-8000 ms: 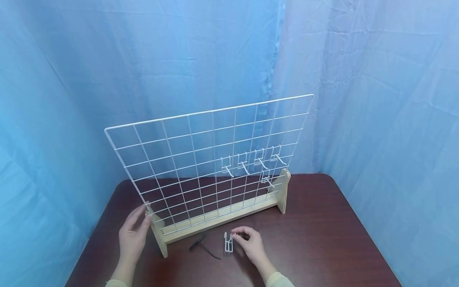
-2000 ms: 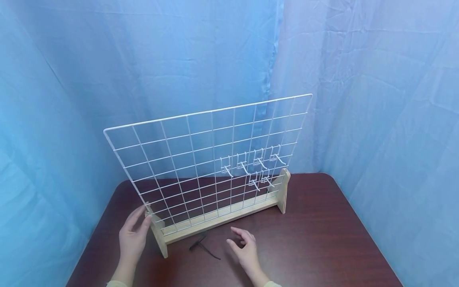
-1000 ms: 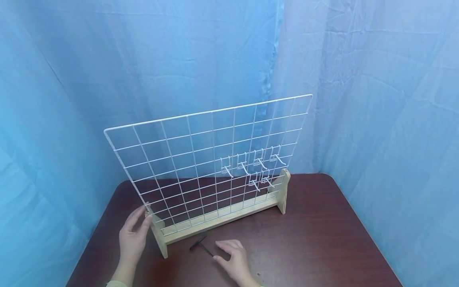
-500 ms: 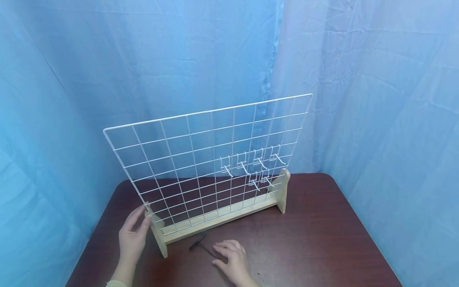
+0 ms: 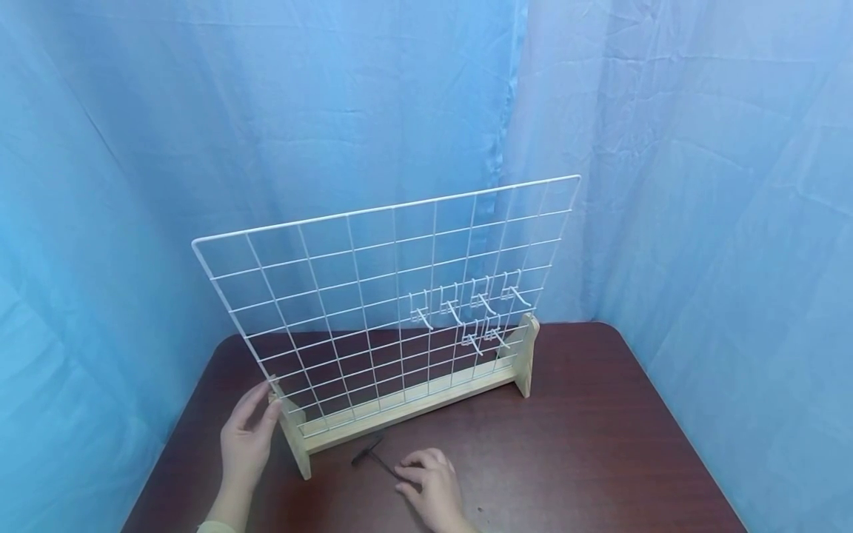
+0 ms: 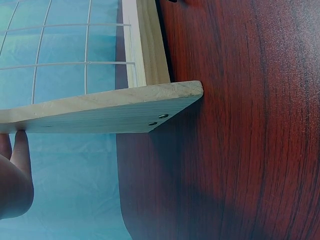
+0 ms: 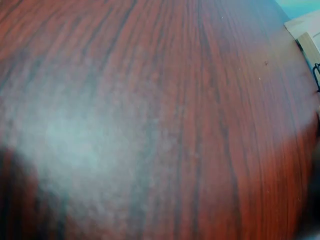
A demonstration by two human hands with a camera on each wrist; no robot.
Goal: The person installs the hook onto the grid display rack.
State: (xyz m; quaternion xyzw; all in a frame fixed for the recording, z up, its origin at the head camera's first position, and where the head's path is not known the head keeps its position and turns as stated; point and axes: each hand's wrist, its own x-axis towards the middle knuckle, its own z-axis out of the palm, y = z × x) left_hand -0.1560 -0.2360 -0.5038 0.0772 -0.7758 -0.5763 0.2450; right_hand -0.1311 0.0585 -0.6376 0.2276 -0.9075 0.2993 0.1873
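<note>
Here, the scene in short lines:

Left hand: the left hand (image 5: pixel 245 443) rests against the left wooden foot (image 5: pixel 293 437) of the rack, fingers (image 6: pixel 21 145) straight and relaxed, tips touching the top end of that foot, curled round nothing.

Right hand: the right hand (image 5: pixel 429 488) lies low on the bench (image 5: pixel 586 444), in front of the rack. Its fingers are bent at the black tie (image 5: pixel 375 459); the fingertips reach the tie's right end, though whether they pinch it or only touch it cannot be told.

Black tie: a thin dark strip lying flat on the bench, just in front of the rack's wooden base rail (image 5: pixel 406 403), between the two hands.

Grid: a white wire grid (image 5: pixel 373 296) stands upright in the wooden base, running from near left to far right.

Hooks: six small white hooks (image 5: pixel 466 307) hang on the right part of the grid, four in an upper row and two just below them.

Right foot: the other wooden foot (image 5: pixel 528 355) stands at the far right end of the rail.

Backdrop: blue cloth (image 5: pixel 333 111) hangs behind and on both sides of the bench.

Right wrist view: mostly blurred dark wood grain.
</note>
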